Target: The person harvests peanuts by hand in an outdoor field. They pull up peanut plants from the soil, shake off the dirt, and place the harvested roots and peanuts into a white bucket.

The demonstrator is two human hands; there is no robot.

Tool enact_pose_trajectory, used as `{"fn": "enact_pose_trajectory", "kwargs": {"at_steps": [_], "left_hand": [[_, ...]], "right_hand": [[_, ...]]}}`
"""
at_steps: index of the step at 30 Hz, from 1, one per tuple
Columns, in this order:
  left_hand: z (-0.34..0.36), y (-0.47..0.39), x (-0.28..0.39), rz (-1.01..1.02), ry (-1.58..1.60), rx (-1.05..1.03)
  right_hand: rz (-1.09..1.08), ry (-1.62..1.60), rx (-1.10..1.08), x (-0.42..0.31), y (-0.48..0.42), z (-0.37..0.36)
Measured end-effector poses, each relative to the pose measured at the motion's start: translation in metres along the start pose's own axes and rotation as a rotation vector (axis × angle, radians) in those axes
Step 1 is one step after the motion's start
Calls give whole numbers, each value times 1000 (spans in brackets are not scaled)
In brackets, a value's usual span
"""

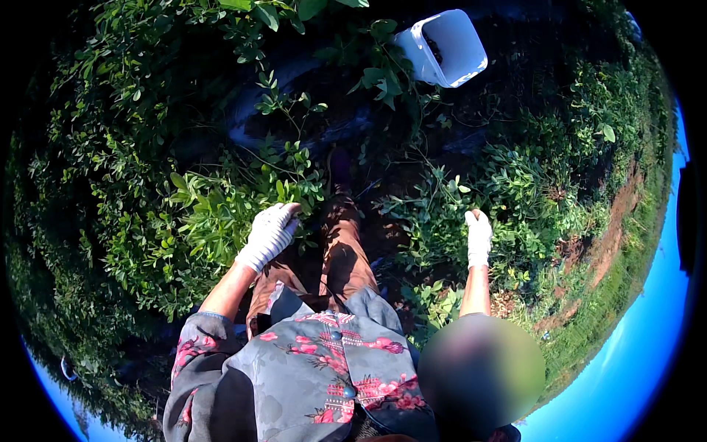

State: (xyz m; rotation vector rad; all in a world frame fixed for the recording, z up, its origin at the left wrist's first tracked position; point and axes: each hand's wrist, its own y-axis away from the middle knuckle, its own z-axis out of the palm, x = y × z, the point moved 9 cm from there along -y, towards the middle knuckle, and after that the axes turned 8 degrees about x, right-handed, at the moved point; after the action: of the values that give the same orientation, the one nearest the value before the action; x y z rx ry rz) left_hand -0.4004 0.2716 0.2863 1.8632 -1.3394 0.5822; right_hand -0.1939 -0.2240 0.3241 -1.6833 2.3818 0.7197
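My left hand [272, 233], in a white ribbed glove with bare fingertips, is bent over leafy green plants [212, 221] beside my left leg. Its fingers are curled, and whether they hold a stem cannot be seen. On the other side, my right hand [478, 235], gloved alike, is raised with its fingers drawn together near the plants [513, 190] at the right. Whether anything is between those fingers is unclear. Ahead of me a white square plastic bucket [425, 52] lies tilted, with some dark matter inside.
Dense foliage [127, 166] fills the left side. Dark sheeting [348, 127] with a bluish sheen shows on the ground ahead. My legs in brown trousers [345, 243] stand between the plants. A strip of bare reddish soil [616, 221] runs at the far right.
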Motion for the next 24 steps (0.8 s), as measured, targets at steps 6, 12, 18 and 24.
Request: {"fn": "enact_pose_trajectory", "kwargs": {"at_steps": [6,12,18,24], "left_hand": [[50,0,-30,-315,152,56],[118,20,-11,-449,253,-21],[140,-13,3,-379,290,11],[134,-111,-29,-250,309,142]], "right_hand": [[-476,158,50,-244,-163,109],[-420,452,-100,-275,-286,211],[-493,542,8,-238,-327,254],[-702,264,36,-245,-256,266]]}}
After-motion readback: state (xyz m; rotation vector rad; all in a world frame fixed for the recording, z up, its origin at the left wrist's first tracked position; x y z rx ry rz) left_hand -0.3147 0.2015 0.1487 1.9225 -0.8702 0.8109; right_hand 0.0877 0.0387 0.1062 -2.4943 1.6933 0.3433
